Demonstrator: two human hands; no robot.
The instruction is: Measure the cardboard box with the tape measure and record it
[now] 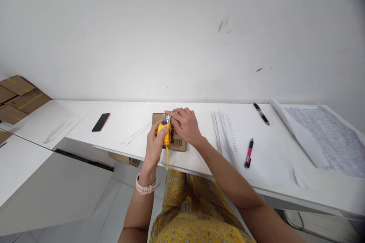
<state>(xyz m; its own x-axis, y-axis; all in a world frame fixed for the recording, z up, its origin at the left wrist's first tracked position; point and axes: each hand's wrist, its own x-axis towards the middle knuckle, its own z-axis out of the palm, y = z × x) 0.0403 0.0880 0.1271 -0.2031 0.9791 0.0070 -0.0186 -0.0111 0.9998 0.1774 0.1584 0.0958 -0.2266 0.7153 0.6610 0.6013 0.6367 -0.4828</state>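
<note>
A small brown cardboard box [179, 145] with a printed barcode lies on the white table, partly covered by both hands. My left hand [154, 142] is closed around a yellow tape measure [164, 133] over the box, its thumb on the case. A short stretch of metal blade [168, 118] comes out of the case toward the box's far edge. My right hand [186, 124] is closed at the blade's far end, index fingertip on it, the other fingers bent over the box. From the tape measure a yellow strap [167, 157] hangs down past the table's front edge.
A dark phone [100, 122] lies to the left on the table [125, 115]. Paper sheets [265, 148], a red pen [249, 153] and a black pen [261, 114] are on the right, beside a written-on sheet [322, 133]. Cardboard boxes [24, 100] are stacked far left.
</note>
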